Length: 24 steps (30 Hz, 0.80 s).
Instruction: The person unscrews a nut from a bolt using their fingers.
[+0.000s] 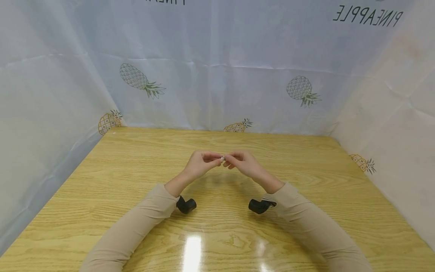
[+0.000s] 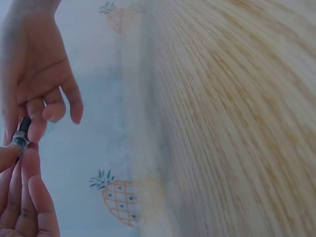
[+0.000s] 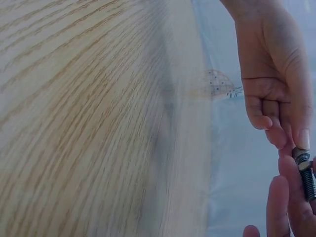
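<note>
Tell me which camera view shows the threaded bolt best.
The right wrist view: the bolt appears largest there and its ridges can be made out, though it is partly hidden. The left wrist view shows it smaller and partly covered; the head view shows only a tiny spot, without legible detail.

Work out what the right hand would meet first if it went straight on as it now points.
Beyond the threaded bolt between them, the right hand would probably meet the left hand first, though exact depth is unclear.
</note>
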Each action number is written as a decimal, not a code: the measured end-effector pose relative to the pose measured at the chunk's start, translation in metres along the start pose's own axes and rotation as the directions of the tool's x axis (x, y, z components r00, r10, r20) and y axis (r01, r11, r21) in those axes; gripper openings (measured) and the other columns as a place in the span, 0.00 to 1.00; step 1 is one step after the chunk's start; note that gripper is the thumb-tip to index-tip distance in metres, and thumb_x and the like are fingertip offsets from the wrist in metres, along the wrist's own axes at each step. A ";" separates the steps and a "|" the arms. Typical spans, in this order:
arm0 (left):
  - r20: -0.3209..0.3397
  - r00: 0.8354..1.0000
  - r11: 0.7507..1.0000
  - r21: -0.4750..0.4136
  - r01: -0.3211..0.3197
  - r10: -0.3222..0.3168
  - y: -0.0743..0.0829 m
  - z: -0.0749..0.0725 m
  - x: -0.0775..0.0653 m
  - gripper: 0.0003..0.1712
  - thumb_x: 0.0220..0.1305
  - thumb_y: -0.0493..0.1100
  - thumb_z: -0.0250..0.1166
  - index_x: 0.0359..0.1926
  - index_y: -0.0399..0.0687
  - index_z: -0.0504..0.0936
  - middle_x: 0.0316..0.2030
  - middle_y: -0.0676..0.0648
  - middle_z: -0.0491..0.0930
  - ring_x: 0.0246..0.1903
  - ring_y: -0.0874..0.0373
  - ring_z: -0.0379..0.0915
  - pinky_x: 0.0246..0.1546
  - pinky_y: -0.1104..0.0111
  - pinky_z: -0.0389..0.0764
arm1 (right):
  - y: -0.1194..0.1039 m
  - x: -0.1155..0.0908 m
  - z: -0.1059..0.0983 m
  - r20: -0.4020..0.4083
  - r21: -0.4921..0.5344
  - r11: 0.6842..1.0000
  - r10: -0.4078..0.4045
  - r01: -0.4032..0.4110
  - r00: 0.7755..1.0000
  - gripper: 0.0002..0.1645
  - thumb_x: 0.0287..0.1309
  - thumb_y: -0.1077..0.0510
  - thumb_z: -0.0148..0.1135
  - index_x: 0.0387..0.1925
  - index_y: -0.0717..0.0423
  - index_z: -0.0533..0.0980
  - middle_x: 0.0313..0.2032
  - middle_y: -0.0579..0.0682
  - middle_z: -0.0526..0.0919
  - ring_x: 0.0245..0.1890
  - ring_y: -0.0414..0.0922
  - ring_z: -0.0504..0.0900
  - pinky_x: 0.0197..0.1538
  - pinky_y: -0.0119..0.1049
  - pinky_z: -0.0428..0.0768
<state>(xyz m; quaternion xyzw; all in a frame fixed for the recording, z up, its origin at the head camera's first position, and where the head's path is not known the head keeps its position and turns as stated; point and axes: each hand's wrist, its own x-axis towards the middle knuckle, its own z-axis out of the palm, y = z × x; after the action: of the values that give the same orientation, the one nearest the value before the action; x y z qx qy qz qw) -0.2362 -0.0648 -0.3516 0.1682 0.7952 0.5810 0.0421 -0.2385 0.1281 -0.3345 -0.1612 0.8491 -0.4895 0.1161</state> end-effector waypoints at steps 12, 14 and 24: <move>0.004 1.000 1.000 -0.011 -0.001 0.001 0.003 0.000 -0.002 0.17 0.62 0.43 0.63 0.49 0.40 0.82 0.46 0.39 0.83 0.42 0.52 0.83 0.48 0.63 0.81 | 0.000 -0.001 -0.001 -0.002 0.018 1.000 -0.014 0.014 1.000 0.24 0.65 0.47 0.53 0.56 0.57 0.73 0.49 0.58 0.81 0.50 0.57 0.79 0.56 0.52 0.75; 0.002 1.000 1.000 -0.005 -0.005 0.005 0.003 0.000 -0.002 0.17 0.61 0.43 0.63 0.49 0.41 0.82 0.46 0.39 0.83 0.43 0.52 0.82 0.47 0.63 0.81 | 0.000 -0.001 -0.001 0.007 0.006 1.000 0.010 -0.010 1.000 0.24 0.67 0.46 0.50 0.54 0.57 0.74 0.46 0.59 0.83 0.48 0.58 0.79 0.57 0.54 0.74; 0.005 1.000 1.000 -0.021 0.012 -0.012 0.002 -0.001 -0.001 0.16 0.62 0.43 0.63 0.49 0.40 0.82 0.46 0.39 0.83 0.42 0.53 0.83 0.48 0.63 0.81 | -0.003 -0.002 -0.002 -0.018 0.001 0.999 -0.052 0.052 0.998 0.24 0.60 0.54 0.60 0.56 0.58 0.71 0.53 0.59 0.78 0.51 0.54 0.79 0.54 0.47 0.78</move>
<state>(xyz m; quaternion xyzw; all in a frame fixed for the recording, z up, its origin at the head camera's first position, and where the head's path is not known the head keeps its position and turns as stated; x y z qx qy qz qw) -0.2345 -0.0654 -0.3495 0.1642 0.7900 0.5886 0.0493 -0.2370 0.1287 -0.3311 -0.1788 0.8451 -0.4946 0.0957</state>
